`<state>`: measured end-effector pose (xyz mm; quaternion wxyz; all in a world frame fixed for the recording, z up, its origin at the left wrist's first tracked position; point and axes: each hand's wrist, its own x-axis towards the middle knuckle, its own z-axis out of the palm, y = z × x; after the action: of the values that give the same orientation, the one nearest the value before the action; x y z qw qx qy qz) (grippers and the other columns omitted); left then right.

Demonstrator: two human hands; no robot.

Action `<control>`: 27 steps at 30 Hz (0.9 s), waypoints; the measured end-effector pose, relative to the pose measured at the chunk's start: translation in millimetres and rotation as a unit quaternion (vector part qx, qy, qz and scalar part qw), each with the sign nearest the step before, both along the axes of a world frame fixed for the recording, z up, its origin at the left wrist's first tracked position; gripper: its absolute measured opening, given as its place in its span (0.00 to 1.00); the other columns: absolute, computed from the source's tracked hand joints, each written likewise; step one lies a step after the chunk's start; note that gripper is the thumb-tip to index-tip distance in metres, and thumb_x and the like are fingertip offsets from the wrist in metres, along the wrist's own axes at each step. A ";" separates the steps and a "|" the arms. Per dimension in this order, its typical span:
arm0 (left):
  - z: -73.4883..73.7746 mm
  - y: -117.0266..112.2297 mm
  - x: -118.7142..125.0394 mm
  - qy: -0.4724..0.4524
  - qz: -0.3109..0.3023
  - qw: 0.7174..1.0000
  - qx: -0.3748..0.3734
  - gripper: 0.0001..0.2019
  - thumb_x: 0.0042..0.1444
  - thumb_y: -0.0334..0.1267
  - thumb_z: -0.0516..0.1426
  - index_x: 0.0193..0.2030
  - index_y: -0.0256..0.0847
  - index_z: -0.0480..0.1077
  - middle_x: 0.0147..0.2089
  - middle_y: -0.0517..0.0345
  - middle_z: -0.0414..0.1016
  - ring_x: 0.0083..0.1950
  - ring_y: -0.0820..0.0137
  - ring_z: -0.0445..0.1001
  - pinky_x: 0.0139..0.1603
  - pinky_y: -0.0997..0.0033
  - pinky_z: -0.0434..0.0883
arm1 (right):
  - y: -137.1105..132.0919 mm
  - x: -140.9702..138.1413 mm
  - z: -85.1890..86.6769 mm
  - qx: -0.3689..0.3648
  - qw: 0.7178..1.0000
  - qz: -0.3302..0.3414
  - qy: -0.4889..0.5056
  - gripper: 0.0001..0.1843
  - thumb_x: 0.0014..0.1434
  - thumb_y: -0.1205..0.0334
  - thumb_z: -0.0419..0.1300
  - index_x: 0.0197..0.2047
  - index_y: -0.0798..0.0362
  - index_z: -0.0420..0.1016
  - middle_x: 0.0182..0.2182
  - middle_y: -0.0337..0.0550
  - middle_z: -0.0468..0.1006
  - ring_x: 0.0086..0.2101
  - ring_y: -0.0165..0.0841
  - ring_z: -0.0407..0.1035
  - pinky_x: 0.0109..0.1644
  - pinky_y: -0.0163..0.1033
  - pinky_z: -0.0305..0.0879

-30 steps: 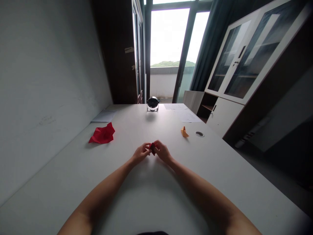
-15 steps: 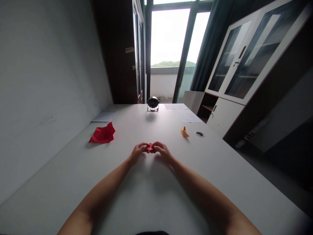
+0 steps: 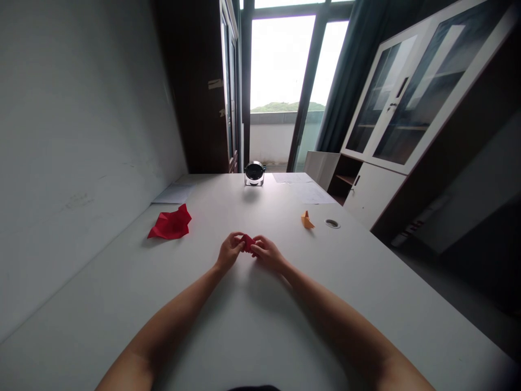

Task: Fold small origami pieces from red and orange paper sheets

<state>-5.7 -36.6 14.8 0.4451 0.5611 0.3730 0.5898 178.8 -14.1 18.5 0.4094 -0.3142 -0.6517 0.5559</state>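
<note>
A small folded red paper (image 3: 248,243) is held up between my two hands, just over the white table (image 3: 252,326). My left hand (image 3: 230,251) pinches its left side between thumb and fingers. On the right side, my right hand (image 3: 266,251) grips the same paper, thumb toward me. The fingertips cover parts of its edges, so its full shape is hidden. Off to the left lies a larger creased sheet of red paper (image 3: 170,223). To the right stands a small orange folded-paper figure (image 3: 307,220).
A round black device on a stand (image 3: 254,172) is at the table's far end. White paper sheets (image 3: 311,193) lie at the far right, another sheet (image 3: 173,193) by the left wall. A round cable hole (image 3: 332,223) is near the right edge.
The red paper in my hands has been turned and now shows a broader, diamond-like face. My fingers have shifted on it slightly; the other papers have stayed put.
</note>
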 end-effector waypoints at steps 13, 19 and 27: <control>-6.4 -0.8 1.8 0.068 -0.001 0.998 -0.014 0.13 0.56 0.45 0.62 0.39 0.36 0.73 0.33 0.54 0.78 0.34 0.69 0.76 0.35 0.70 0.72 | -0.9 1.5 -3.5 0.077 0.987 -0.017 -0.143 0.14 0.61 0.52 0.57 0.36 0.54 0.75 0.25 0.40 0.77 0.27 0.31 0.70 0.32 0.34 0.63; -5.4 -2.3 0.5 0.102 -0.012 0.994 -0.027 0.14 0.58 0.48 0.59 0.37 0.37 0.74 0.31 0.56 0.77 0.31 0.71 0.74 0.30 0.74 0.67 | -0.5 0.8 -6.7 0.091 0.980 -0.010 -0.178 0.12 0.60 0.54 0.57 0.37 0.53 0.76 0.25 0.39 0.78 0.26 0.30 0.69 0.33 0.34 0.63; -5.4 0.2 -1.5 0.086 0.017 0.996 -0.030 0.15 0.56 0.48 0.60 0.35 0.36 0.75 0.28 0.57 0.75 0.29 0.72 0.71 0.28 0.75 0.66 | -0.9 0.0 -8.4 0.075 0.988 0.012 -0.136 0.13 0.58 0.53 0.60 0.41 0.53 0.78 0.25 0.38 0.77 0.26 0.31 0.69 0.31 0.34 0.62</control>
<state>-7.1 -36.4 9.4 0.4174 0.5900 0.4370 0.5355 178.8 -15.1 10.1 0.3325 -0.3478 -0.7448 0.4623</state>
